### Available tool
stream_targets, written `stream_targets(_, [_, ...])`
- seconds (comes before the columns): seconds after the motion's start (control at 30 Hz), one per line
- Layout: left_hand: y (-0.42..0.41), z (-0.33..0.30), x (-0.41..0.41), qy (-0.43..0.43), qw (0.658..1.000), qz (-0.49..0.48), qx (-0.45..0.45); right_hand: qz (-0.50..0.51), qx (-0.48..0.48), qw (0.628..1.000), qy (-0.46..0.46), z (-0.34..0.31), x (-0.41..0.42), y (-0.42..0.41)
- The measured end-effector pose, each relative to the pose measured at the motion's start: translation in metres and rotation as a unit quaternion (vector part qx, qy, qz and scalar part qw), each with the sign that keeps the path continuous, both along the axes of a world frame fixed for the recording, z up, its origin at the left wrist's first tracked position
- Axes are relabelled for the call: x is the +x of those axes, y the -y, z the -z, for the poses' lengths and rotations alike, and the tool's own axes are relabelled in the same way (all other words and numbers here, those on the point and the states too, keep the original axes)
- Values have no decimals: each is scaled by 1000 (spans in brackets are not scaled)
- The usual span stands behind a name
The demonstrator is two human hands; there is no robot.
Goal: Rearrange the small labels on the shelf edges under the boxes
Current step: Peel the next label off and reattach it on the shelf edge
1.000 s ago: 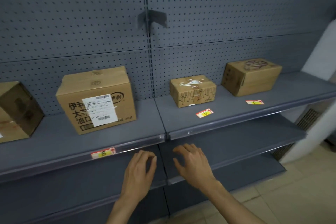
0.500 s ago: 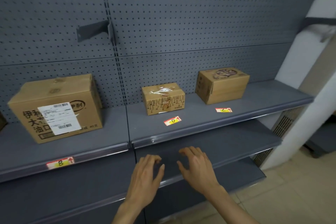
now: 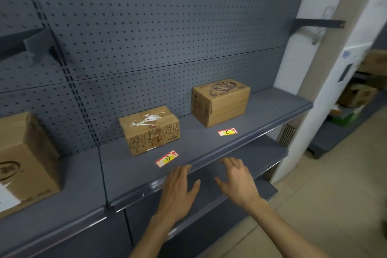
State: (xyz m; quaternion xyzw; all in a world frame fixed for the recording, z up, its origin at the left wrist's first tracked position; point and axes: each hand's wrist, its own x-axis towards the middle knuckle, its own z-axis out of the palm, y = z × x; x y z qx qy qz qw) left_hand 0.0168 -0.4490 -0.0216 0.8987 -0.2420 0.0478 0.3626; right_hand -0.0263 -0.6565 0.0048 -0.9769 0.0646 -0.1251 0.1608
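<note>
Both hands are spread and empty: left hand [image 3: 178, 192] just below the D label [image 3: 167, 158], right hand [image 3: 237, 178] short of the C label [image 3: 227, 132]. Both labels lie loose on the shelf [image 3: 209, 148] (not on its edge), so the rearranging looks unfinished.

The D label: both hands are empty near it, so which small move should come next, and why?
Probably the left hand should reach forward and pinch the D label. It lies loose and askew on the shelf, just beyond those fingertips, and the right hand is farther away.
</note>
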Motion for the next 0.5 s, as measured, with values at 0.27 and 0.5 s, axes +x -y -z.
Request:
stream_targets(0.27, [57,-13,64,-49,998,43,24,62,20,998,-18,0,40,46])
stream_targets(0.5, [109,-13,104,-77,995,60,1,72,34,996,-29,-3,87,90])
